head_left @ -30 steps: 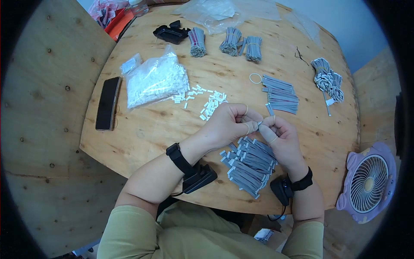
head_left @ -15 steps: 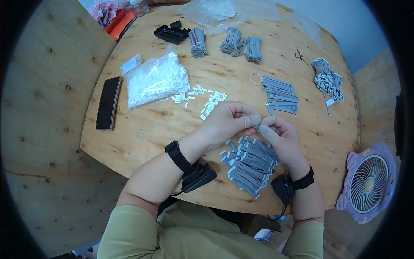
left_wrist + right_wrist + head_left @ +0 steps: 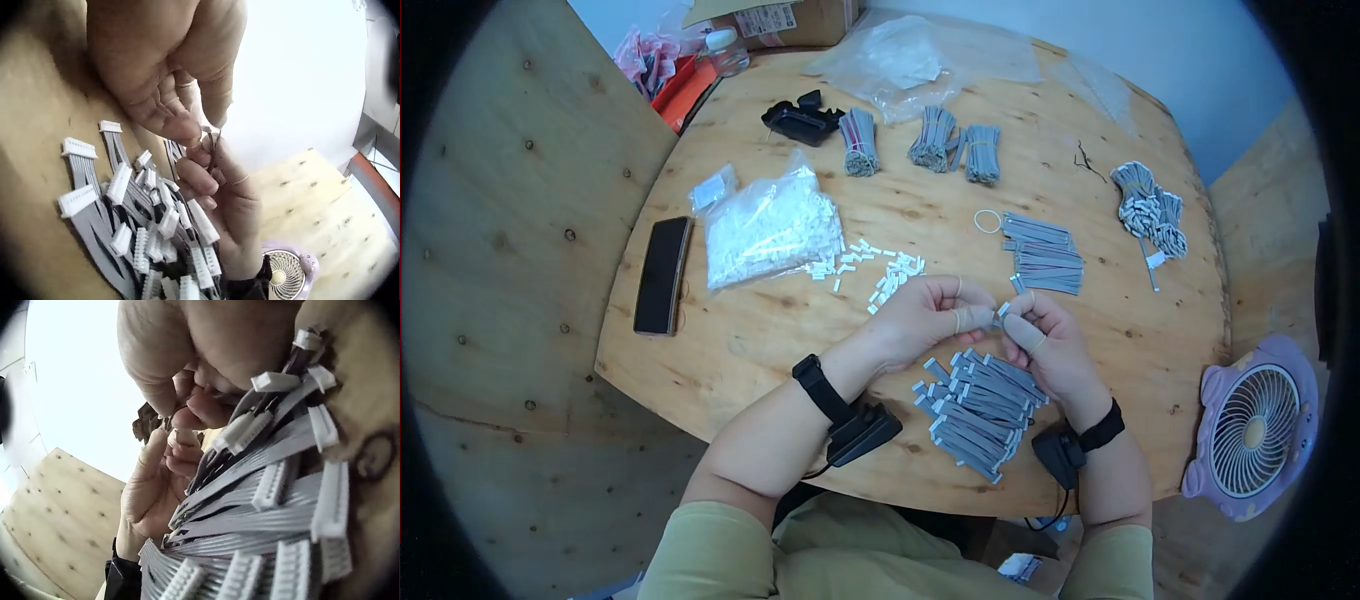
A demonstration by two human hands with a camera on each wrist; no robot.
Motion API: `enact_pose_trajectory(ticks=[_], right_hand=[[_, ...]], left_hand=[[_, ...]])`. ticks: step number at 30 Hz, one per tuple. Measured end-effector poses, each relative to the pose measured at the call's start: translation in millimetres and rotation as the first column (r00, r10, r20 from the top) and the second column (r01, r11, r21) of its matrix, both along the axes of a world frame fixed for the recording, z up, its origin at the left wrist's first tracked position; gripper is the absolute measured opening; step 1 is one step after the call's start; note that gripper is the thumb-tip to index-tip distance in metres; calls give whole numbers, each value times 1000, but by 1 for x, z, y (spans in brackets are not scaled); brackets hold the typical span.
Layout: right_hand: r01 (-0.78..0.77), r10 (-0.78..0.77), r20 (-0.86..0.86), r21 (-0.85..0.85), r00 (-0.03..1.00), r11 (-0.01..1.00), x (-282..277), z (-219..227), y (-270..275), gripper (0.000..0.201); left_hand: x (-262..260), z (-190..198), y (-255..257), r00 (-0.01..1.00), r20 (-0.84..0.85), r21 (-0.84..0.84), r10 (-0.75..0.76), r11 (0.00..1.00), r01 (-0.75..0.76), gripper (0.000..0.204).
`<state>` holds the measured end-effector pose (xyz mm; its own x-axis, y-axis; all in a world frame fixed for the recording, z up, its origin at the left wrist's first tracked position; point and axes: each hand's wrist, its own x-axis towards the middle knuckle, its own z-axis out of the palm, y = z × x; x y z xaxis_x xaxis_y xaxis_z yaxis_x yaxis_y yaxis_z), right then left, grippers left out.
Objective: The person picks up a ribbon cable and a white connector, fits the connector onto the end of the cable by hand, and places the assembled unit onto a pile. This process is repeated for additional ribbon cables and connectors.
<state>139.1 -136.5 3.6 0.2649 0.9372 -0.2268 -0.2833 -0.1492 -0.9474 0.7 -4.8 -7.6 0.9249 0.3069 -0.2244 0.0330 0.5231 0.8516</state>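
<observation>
Pinching a small ribbon piece with a white end (image 3: 1003, 310) between their fingertips, the left hand (image 3: 930, 322) and right hand (image 3: 1050, 350) meet above the wooden table (image 3: 740, 370); both are closed on the work by thumb and fingers. Whether the white end is fully seated cannot be told. Taking the hands as the clock's centre, a loose heap of grey ribbon cables (image 3: 980, 410) lies at six o'clock, many visible ends carrying white connectors; these are judged finished at those ends, far ends unverified. At one o'clock, flat grey strips (image 3: 1048, 268) lie side by side, mostly without visible white ends, and are judged outstanding. Loose white connectors (image 3: 892, 280) are scattered at ten o'clock, with the clear bag of white pieces (image 3: 770, 228) beyond them. Three banded bundles (image 3: 982, 155) stand between eleven and twelve; their status cannot be determined. Assessment: work well advanced on the loose stock, the heap appearing larger than the strips, with the piece in hand seemingly incomplete. No count is possible.
</observation>
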Motion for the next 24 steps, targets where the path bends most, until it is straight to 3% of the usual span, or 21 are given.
enact_pose_trajectory(ticks=[11,14,20,24], right_hand=[[-103,103,-5,-39,995,994,9,1,-2,7],[-127,124,-138,-17,983,992,15,2,-3,16],[-211,217,-140,62,966,976,20,0,-8,27],[-183,195,-145,92,970,979,19,-2,-9,27]], left_hand=[[1,-5,2,998,57,-7,-12,1000,12,19],[2,-7,4,997,73,17,-32,999,31,19],[1,-9,7,994,94,15,-57,998,56,20],[-1,-5,4,996,83,3,-39,999,39,21]])
